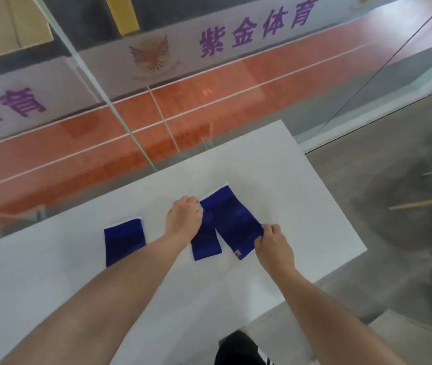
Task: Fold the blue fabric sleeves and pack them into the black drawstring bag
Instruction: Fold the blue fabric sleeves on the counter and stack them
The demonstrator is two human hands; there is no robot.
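Hands — left hand [183, 217], right hand [274, 245] — pinch right sleeve [232, 219]; two sleeves [124, 241] lie beside it.

purple characters 紫金体育 on the white wall band [236, 35] behind the glass, partial 育 at left

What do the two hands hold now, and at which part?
Both hold the right blue sleeve: left hand at its far left edge, right hand at its near right edge.
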